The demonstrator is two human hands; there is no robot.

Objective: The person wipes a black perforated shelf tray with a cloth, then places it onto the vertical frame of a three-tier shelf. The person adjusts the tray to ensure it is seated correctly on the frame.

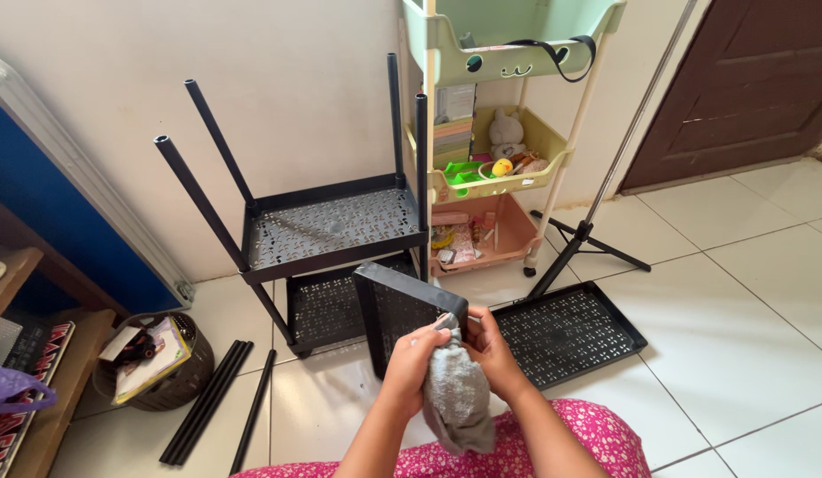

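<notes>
My left hand (413,352) and my right hand (489,347) meet at the near corner of a black perforated tray (393,310) that stands tilted on its edge on the floor. A grey cloth (457,400) hangs between both hands, and both grip it against the tray's corner. My legs in pink patterned fabric (597,443) show at the bottom of the view.
A black shelf frame (331,232) with several upright poles stands by the wall. Another black tray (566,332) lies flat to the right. Loose black poles (207,400) lie at left beside a woven basket (159,363). A pastel trolley (499,150) and tripod (588,232) stand behind.
</notes>
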